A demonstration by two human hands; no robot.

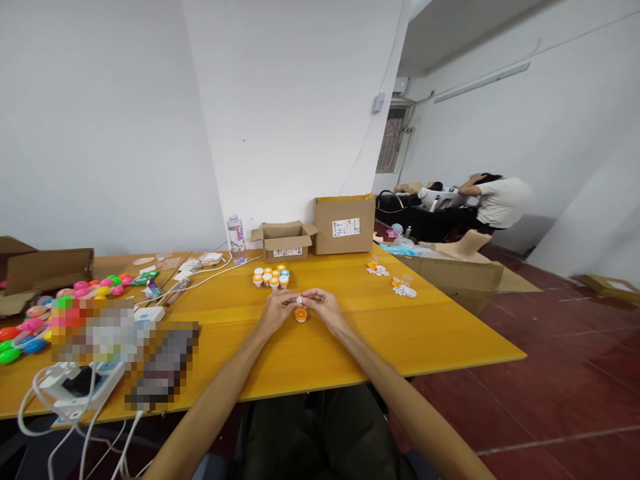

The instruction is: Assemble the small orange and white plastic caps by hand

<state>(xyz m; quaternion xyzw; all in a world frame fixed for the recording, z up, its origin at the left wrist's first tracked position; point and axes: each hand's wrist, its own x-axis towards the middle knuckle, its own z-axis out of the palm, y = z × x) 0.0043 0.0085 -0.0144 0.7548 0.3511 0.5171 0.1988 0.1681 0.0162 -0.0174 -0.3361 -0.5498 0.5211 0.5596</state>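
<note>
One small white piece (299, 301) pinched by both hands' grip — left (278, 311), right (324, 307) — one orange cap (301, 315) below.

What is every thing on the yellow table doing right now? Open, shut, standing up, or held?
left hand: pinching small white piece
right hand: pinching same piece
small white piece: held between both hands
orange cap: lying on table
small box: flaps open
big box: shut
water bottle: upright
little jars: standing, clustered
</note>
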